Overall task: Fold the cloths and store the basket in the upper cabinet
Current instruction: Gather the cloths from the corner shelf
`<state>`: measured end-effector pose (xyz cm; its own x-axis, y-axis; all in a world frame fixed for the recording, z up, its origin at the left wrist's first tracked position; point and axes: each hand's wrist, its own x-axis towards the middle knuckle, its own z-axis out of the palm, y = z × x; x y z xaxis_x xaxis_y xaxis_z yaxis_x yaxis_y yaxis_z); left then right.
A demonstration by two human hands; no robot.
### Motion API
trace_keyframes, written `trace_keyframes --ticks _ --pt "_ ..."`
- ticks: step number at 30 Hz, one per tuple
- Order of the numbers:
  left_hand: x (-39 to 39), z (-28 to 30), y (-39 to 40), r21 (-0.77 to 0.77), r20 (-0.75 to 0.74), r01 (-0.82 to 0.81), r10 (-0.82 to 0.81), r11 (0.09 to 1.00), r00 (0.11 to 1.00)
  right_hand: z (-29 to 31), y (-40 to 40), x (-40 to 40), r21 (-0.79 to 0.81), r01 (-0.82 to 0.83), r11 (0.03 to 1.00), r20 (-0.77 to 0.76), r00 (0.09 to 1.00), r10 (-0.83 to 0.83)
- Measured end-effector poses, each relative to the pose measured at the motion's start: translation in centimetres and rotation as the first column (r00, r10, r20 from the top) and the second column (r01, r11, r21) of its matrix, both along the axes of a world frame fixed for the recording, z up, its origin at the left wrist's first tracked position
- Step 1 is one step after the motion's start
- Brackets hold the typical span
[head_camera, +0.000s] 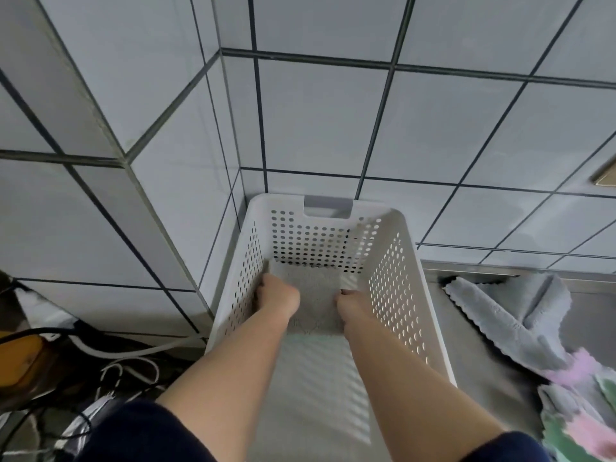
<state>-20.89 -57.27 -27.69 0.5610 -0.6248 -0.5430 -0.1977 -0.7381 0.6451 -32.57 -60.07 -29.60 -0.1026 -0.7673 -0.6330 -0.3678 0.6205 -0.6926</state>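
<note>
Both my hands reach deep into the white perforated plastic basket (393, 275), my left hand (278, 296) and right hand (350, 303) with fingers curled on the side edges of a folded grey cloth (316, 300) lying on its floor. I should lay it flat and square against the far wall, leaving room for the loose grey, pink and green cloths (540, 345) waiting on the steel surface (473, 345) beside the basket.
</note>
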Motion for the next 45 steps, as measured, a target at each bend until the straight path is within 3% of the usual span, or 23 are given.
trace_keyframes --ticks 7,9,11,14,16,18,21,27,37,45 --pt "-0.7 -0.4 0.4 -0.03 0.158 0.138 -0.132 0.99 0.979 -1.8 -0.2 0.1 -0.041 -0.075 0.996 0.009 0.997 0.075" --pt "-1.1 -0.8 0.8 -0.059 0.327 0.255 -0.222 0.965 0.918 -2.7 -0.5 -0.1 -0.037 -0.071 0.997 0.037 0.997 0.073" --pt "-1.2 -1.6 1.2 -0.048 0.537 0.432 -0.341 0.901 0.772 -2.2 -0.4 -0.1 -0.046 -0.079 0.996 0.006 0.997 0.08" --pt "-1.1 -3.1 1.4 0.057 0.687 0.599 -0.466 0.799 0.557 -1.0 -0.1 -0.3 -0.121 -0.24 0.963 -0.225 0.952 0.209" --pt "-0.9 -3.7 1.4 0.111 0.691 0.612 -0.504 0.783 0.519 -1.2 0.1 -0.4 -0.243 -0.463 0.853 -0.479 0.821 0.31" --pt "-0.6 -4.3 1.2 0.149 0.686 0.606 -0.522 0.782 0.506 -1.7 0.4 0.2 -0.281 -0.675 0.682 -0.625 0.668 0.404" --pt "-0.1 -5.1 1.0 0.16 0.671 0.574 -0.515 0.803 0.534 -3.4 0.6 0.8 -0.192 -0.858 0.477 -0.697 0.462 0.549" --pt "0.0 -6.4 0.8 0.118 0.685 0.528 -0.454 0.841 0.57 -4.6 0.6 -0.1 -0.139 -0.874 0.465 -0.706 0.417 0.572" --pt "0.0 -6.3 0.4 0.077 0.618 0.499 -0.435 0.863 0.655 -4.1 0.1 0.1 -0.126 -0.858 0.497 -0.65 0.45 0.612" --pt "-0.4 -1.6 0.1 -0.166 0.357 0.318 -0.244 0.933 0.902 1.3 0.2 -0.2 -0.29 -0.696 0.657 -0.551 0.682 0.481"
